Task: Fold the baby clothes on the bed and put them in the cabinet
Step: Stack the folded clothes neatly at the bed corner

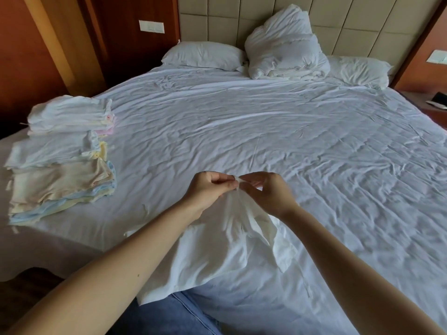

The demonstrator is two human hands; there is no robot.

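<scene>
A white baby garment (217, 250) hangs from both hands over the near edge of the bed (266, 131). My left hand (208, 189) and my right hand (268, 192) pinch its top edge close together, fingertips almost touching. The cloth drapes down onto the sheet and over my jeans. Two stacks of folded baby clothes lie at the bed's left side: a white and pink stack (72, 114) farther back, and a stack of beige, blue and yellow pieces (60, 180) nearer to me.
Two white pillows (203, 55) and a bunched white duvet (285, 49) sit at the padded headboard. A nightstand (433, 102) with a dark object stands at the right. Wooden wall panels rise at the left. No cabinet is in view.
</scene>
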